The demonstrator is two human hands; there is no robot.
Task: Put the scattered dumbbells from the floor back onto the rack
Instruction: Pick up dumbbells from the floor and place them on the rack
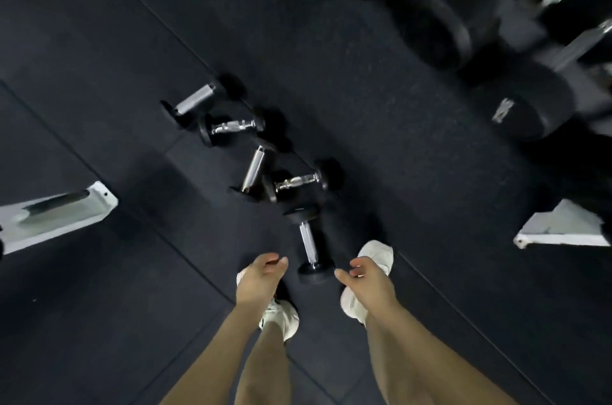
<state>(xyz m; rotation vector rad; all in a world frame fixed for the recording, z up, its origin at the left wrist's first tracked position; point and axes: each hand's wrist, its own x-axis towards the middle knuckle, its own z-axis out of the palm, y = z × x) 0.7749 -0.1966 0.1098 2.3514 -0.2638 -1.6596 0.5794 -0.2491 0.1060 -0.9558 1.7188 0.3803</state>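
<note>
Hovering empty, loosely curled: left hand (260,275), right hand (364,278), flanking dumbbell (309,244); open floor (99,321) leftward.

Blur smears the rack (576,43) at far right, cut off by the top and right edges; the label (503,109) on a large dumbbell (533,103) there is unreadable. The white frame foot (56,215) at left runs off the edge. The left hand (260,278) and right hand (367,282) partly hide the white shoes (281,318).

5 dumbbells (256,152) on floor (99,73), rack (480,23) upper right.
</note>
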